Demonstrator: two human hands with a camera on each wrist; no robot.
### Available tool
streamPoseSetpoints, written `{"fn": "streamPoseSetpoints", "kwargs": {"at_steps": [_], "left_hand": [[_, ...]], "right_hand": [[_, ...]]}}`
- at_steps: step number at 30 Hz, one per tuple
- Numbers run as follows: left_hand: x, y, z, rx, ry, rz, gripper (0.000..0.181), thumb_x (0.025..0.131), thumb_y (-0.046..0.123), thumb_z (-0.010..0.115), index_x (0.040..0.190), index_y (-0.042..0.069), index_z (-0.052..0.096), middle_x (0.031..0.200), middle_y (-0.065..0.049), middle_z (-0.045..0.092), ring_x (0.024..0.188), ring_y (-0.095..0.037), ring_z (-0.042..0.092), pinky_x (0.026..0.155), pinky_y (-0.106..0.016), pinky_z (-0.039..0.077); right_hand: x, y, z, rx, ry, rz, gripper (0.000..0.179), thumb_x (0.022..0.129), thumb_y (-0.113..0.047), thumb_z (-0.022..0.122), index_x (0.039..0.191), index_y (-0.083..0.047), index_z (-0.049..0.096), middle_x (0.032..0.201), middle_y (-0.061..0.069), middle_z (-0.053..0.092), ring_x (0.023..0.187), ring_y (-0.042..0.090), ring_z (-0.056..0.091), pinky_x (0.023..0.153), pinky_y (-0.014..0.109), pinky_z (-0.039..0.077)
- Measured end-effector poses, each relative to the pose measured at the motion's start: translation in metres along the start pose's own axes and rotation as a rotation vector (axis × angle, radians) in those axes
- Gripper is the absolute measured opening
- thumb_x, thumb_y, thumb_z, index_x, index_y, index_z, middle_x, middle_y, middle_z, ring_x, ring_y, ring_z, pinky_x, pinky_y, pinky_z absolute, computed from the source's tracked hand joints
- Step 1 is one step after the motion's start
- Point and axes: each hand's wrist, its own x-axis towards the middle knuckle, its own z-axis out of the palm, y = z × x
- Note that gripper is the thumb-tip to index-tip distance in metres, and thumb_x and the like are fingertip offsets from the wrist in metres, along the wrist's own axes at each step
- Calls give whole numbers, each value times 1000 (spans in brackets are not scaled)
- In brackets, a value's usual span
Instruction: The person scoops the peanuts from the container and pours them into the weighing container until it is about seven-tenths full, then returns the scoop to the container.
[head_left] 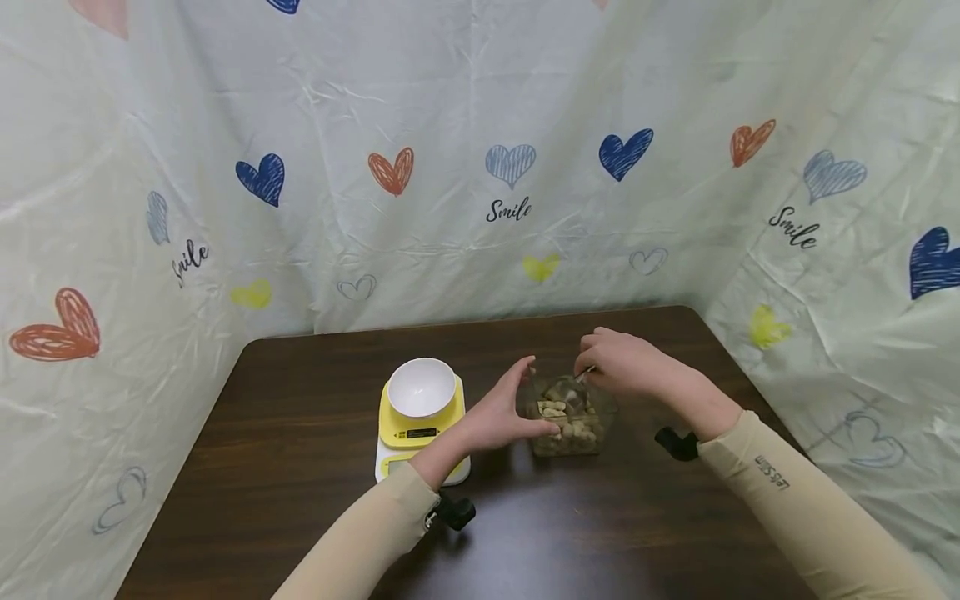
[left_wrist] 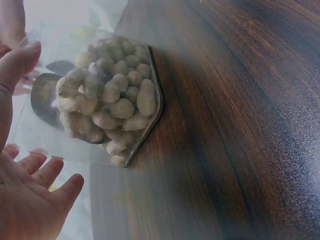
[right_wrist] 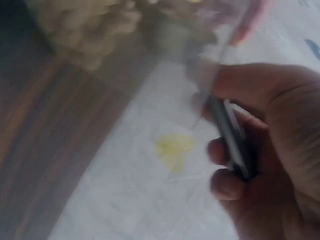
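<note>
A clear plastic container (head_left: pixel 611 407) of unshelled peanuts (left_wrist: pixel 121 108) stands on the table. My left hand (head_left: pixel 498 414) holds it from the left, thumb along the near side and fingers at the far side. In the left wrist view the fingers spread along its see-through wall. My right hand (head_left: pixel 621 363) grips the handle of a metal scoop (left_wrist: pixel 44 100) from above the container's right side. Among the peanuts, the scoop's rounded bowl carries several of them. Fingers curl round the dark handle (right_wrist: pixel 232 137) in the blurred right wrist view.
Left of the container, a yellow and white kitchen scale (head_left: pixel 389 427) bears a white bowl (head_left: pixel 422 388). My left forearm passes over its near right corner. The dark wooden table (head_left: pixel 292 433) ends at a white curtain (head_left: pixel 442 267) printed with hearts.
</note>
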Motion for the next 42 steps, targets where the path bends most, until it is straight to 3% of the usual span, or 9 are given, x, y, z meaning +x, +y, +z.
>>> {"fn": "streamPoseSetpoints", "kwargs": {"at_steps": [3,10,14,18,23,32,38,42], "left_hand": [[0,0,-1,6,5,3,111,81,56,83,164,36,11,162,3,31,146,-14,33,110,-45,40],[1,0,1,-8,-9,6,113,81,53,84,164,34,11,162,1,31,146,-14,33,110,-44,40],[-1,1,2,-7,-7,-2,112,81,52,84,164,35,11,163,1,30,146,-14,33,110,-45,40],[-1,2,3,0,-11,-9,111,82,53,84,164,37,10,163,5,29,146,-14,33,109,-45,40],[0,0,4,0,-2,1,112,81,54,84,164,35,11,162,3,31,146,-14,34,110,-45,40],[1,-2,7,-9,13,23,113,79,55,85,164,33,13,160,1,34,146,-17,35,110,-44,40],[1,-3,6,-11,24,27,113,80,51,86,164,33,13,160,0,34,147,-24,36,110,-45,39],[1,-3,5,-6,28,25,113,80,49,86,164,32,13,161,-4,33,146,-22,36,110,-46,39]], "right_hand": [[-1,3,0,3,12,-3,12,89,-9,80,98,-17,79,90,-4,59,85,17,52,73,36,47],[-9,15,-10,121,-13,13,15,91,-13,79,104,-20,79,91,-12,59,85,12,54,74,37,47],[-7,13,-5,115,-52,-13,13,92,-14,77,105,-17,79,92,-9,61,83,12,51,73,35,45],[-6,10,3,99,-19,-48,13,92,-13,77,104,-14,79,92,-6,62,80,13,45,70,33,41],[-13,14,-1,167,13,-9,12,95,-15,75,105,-18,79,95,-10,62,85,14,47,73,36,42],[-24,25,-11,341,-52,114,14,100,-24,69,110,-20,78,101,-9,59,96,15,56,83,42,47],[-28,30,-7,404,-32,145,16,102,-27,67,113,-20,76,105,-8,60,96,14,57,82,42,48],[-28,35,-5,421,-11,147,15,102,-26,67,113,-21,77,105,-9,61,96,13,57,83,41,49]]}}
